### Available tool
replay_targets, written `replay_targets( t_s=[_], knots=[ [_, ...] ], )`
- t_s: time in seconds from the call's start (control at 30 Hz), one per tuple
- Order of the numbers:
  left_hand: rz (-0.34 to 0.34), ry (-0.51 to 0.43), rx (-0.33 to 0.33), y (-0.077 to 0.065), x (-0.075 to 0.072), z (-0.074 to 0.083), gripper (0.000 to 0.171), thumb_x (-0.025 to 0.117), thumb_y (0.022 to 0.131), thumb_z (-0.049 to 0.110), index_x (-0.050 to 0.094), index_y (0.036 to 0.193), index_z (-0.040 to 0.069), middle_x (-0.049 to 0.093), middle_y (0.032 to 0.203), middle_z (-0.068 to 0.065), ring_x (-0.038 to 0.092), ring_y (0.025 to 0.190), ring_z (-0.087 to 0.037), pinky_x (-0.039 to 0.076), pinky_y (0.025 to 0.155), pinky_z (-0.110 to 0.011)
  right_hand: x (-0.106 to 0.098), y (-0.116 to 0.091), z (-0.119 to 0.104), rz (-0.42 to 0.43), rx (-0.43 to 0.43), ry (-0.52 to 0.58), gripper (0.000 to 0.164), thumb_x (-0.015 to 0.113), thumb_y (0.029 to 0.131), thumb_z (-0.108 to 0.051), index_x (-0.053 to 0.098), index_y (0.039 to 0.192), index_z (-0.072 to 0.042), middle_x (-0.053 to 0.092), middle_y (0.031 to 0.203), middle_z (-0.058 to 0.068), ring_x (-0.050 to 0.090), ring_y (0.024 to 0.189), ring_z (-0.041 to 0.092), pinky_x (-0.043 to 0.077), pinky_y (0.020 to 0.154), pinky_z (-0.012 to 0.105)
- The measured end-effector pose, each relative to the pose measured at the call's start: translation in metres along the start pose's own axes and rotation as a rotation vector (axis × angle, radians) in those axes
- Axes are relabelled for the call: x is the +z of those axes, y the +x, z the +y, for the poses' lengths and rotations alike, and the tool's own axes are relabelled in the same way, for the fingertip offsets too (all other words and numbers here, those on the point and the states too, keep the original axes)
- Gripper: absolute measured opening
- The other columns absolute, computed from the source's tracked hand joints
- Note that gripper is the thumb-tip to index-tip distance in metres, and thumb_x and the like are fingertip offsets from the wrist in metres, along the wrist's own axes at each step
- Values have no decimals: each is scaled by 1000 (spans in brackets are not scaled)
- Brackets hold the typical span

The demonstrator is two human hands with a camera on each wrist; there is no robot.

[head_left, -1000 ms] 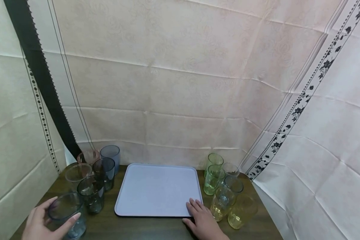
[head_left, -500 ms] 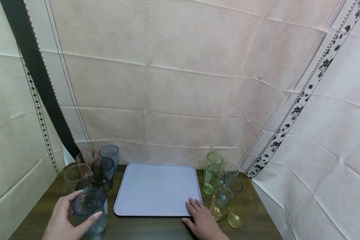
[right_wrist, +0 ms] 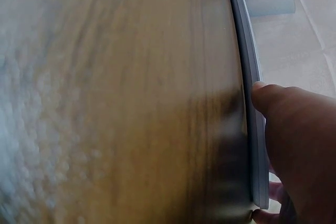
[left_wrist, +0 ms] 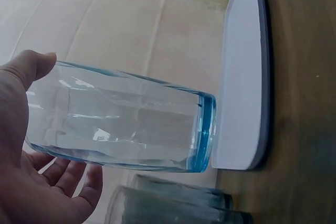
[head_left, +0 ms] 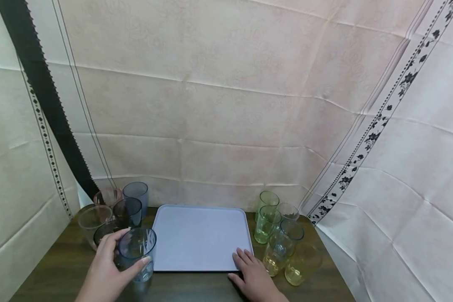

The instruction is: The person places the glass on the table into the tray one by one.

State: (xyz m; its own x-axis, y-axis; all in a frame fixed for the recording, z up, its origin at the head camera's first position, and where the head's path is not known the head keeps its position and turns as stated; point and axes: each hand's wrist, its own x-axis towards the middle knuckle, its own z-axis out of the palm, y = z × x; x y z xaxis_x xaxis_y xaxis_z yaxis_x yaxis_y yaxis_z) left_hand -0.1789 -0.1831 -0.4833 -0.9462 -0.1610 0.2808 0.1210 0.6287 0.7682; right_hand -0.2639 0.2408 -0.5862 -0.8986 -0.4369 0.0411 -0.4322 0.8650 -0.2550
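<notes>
In the head view my left hand (head_left: 111,264) grips a clear blue-tinted drinking glass (head_left: 145,264) between thumb and fingers, near the rim. The left wrist view shows the glass (left_wrist: 126,119) raised off the table, its thick blue base beside the left edge of the tray (left_wrist: 242,103). This white rectangular tray (head_left: 201,239) lies flat on the table. My right hand (head_left: 250,272) rests on the tray's near right corner, fingers straight on its surface. In the right wrist view, the thumb of my right hand (right_wrist: 302,135) lies against the tray's edge.
Several tumblers stand left of the tray, including a dark grey glass (head_left: 128,212), a blue glass (head_left: 137,193) and a clear glass (head_left: 90,222). Right of it stand green glasses (head_left: 264,228), clear ones and a yellow glass (head_left: 299,268). Patterned cloth (head_left: 211,105) hangs behind the wooden table (head_left: 185,289).
My left hand has carried the blue-tinted glass rightward from the table's near left to the tray's near left corner. My right hand has stayed on the tray.
</notes>
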Motion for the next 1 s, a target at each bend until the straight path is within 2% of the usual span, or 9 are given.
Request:
replay_targets(
  t_s=[0.1,0.17,0.27,0.33,0.47,0.57,0.77,1.0],
  knots=[
    [0,15,17,9,5,6,105,92,88,59,43,161,3,46,148,-21,56,125,-41,57,99,-66,-1,0,0,-3,2,-1,74,56,110,-66,55,165,-16,46,173,9,42,159,40,41,120,69],
    [29,26,47,16,11,9,102,92,88,57,45,161,3,47,148,-21,56,127,-41,54,101,-70,-1,0,0,-4,5,-4,75,56,110,-66,54,165,-16,46,173,9,42,159,40,41,120,69],
    [60,39,75,27,21,11,98,93,89,52,46,160,2,49,148,-20,57,131,-42,52,103,-71,0,0,0,4,7,-11,76,55,109,-67,54,165,-17,46,173,9,41,159,40,41,120,69],
    [57,46,81,36,28,10,100,92,90,53,46,161,1,48,149,-22,56,133,-44,51,104,-72,1,1,0,7,8,-12,76,55,109,-67,54,165,-16,46,173,9,41,159,40,41,120,69],
    [40,54,58,54,43,7,101,90,91,55,43,162,0,46,152,-24,56,137,-47,50,106,-72,1,0,-1,2,15,-3,75,57,109,-66,54,165,-16,46,173,9,41,159,40,41,120,70],
    [38,52,39,70,53,5,99,90,93,50,42,162,-2,45,154,-27,56,138,-49,51,105,-71,0,0,-2,3,18,-3,75,57,109,-66,54,165,-16,46,173,9,41,159,40,41,120,70],
    [8,-27,-37,100,72,7,97,87,98,37,33,167,-6,36,159,-34,49,142,-57,50,107,-73,-1,-1,-4,30,5,-24,74,58,110,-65,55,164,-14,47,172,10,43,158,41,42,119,70],
    [43,-80,-96,131,87,4,97,86,100,32,29,169,-7,31,163,-38,45,145,-60,48,112,-71,3,-1,-2,44,-2,-38,75,56,110,-66,55,164,-15,48,172,10,44,157,41,44,118,69]
  ],
)
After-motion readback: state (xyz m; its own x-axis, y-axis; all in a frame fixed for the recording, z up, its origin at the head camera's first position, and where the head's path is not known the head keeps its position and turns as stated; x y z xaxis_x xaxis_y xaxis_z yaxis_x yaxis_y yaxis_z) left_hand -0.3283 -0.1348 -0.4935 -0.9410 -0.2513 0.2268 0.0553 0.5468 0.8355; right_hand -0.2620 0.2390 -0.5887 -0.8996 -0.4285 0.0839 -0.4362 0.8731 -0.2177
